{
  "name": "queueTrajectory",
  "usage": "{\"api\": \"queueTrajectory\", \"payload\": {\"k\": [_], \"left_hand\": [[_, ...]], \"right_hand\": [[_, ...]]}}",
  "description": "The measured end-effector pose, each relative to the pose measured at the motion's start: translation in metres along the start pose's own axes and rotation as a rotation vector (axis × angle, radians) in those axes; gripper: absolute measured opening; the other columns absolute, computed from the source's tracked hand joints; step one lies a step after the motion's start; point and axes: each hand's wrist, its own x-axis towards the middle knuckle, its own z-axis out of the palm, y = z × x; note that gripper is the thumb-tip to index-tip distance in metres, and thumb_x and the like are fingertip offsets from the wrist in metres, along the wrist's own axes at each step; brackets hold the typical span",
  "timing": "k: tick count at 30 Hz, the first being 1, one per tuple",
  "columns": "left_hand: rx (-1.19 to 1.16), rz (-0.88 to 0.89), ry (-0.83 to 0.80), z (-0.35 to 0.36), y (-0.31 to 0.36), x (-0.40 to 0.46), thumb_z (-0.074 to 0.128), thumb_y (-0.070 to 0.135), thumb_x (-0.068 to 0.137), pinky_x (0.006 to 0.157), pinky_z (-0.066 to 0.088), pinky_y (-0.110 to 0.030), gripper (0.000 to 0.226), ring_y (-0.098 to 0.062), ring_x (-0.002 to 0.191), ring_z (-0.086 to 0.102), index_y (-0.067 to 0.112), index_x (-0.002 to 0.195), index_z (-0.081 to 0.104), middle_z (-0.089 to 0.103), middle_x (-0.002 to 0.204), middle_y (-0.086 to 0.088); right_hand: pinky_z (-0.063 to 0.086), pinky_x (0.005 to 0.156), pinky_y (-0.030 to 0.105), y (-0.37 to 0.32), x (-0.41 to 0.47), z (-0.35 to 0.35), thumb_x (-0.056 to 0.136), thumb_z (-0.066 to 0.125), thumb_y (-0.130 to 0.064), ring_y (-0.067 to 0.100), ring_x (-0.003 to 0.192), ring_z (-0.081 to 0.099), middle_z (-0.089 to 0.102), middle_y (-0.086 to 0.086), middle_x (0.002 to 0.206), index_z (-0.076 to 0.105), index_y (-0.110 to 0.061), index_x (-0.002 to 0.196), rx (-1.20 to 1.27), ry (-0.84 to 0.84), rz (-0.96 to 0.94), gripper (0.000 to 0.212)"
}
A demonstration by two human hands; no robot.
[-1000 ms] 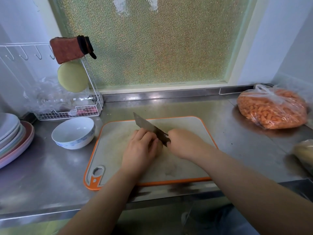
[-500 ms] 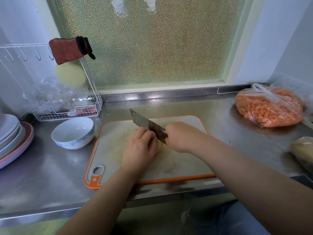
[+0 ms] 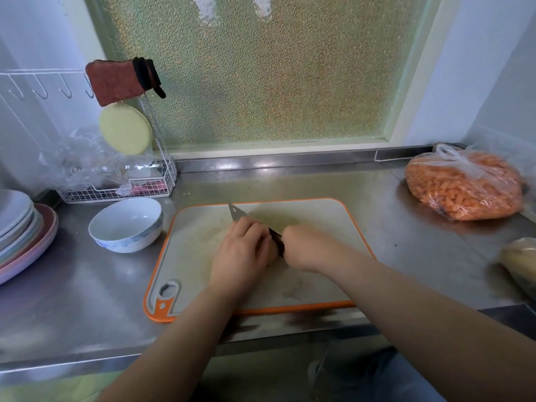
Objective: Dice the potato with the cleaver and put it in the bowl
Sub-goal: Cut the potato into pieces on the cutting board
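Note:
On the grey cutting board (image 3: 313, 221) with an orange rim, my left hand (image 3: 240, 250) is cupped over the potato (image 3: 272, 253), which is almost wholly hidden under my fingers. My right hand (image 3: 304, 248) grips the handle of the cleaver (image 3: 239, 213), whose blade runs up and to the left and sits low beside my left knuckles. A white bowl (image 3: 127, 224) with a blue pattern stands empty just left of the board.
A stack of plates (image 3: 20, 227) sits at the far left edge. Behind the bowl is a white wire rack (image 3: 121, 187) with sponges. A plastic bag of diced carrot (image 3: 464, 184) lies at the back right, another bag (image 3: 519, 265) at the right edge.
The cleaver blade has come down from a raised tilt to sit low against my left hand. Both hands stay at the middle of the board.

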Motion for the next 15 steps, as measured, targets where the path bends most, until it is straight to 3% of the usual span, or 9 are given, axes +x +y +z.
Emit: {"api": "queueTrajectory", "payload": {"k": [3, 6, 10, 15], "left_hand": [[-0.016, 0.001, 0.013, 0.000, 0.001, 0.000, 0.051, 0.026, 0.083, 0.071, 0.038, -0.027, 0.016, -0.019, 0.082, 0.046, 0.013, 0.083, 0.060, 0.057, 0.090, -0.001], [-0.027, -0.015, 0.023, 0.000, 0.002, -0.002, 0.051, 0.027, 0.083, 0.072, 0.040, -0.029, 0.016, -0.018, 0.083, 0.045, 0.014, 0.085, 0.060, 0.056, 0.091, -0.001], [0.037, 0.024, 0.058, -0.005, 0.004, 0.001, 0.057, 0.025, 0.084, 0.088, 0.041, -0.034, 0.023, -0.026, 0.099, 0.048, 0.012, 0.103, 0.059, 0.052, 0.111, -0.007], [0.295, 0.107, -0.147, -0.017, -0.005, 0.027, 0.036, 0.053, 0.090, 0.082, 0.036, -0.038, 0.040, -0.028, 0.091, 0.047, 0.022, 0.091, 0.061, 0.054, 0.103, -0.001]], "right_hand": [[0.035, 0.060, 0.028, 0.004, 0.002, 0.002, 0.091, 0.048, -0.007, 0.033, 0.088, 0.065, 0.069, 0.018, 0.100, 0.067, -0.002, 0.097, 0.051, 0.013, 0.012, 0.021], [0.035, 0.060, 0.028, 0.004, -0.001, 0.003, 0.089, 0.049, -0.008, 0.032, 0.082, 0.063, 0.069, 0.017, 0.096, 0.066, -0.004, 0.093, 0.080, 0.025, 0.007, 0.018], [0.036, 0.060, 0.028, 0.003, -0.003, 0.004, 0.087, 0.050, -0.008, 0.032, 0.085, 0.065, 0.069, 0.015, 0.093, 0.066, -0.005, 0.090, 0.061, 0.038, -0.026, 0.017], [0.040, 0.068, 0.032, 0.000, -0.003, -0.001, 0.091, 0.048, -0.007, 0.033, 0.099, 0.063, 0.068, 0.015, 0.106, 0.066, -0.006, 0.102, 0.014, -0.008, -0.054, 0.021]]}}
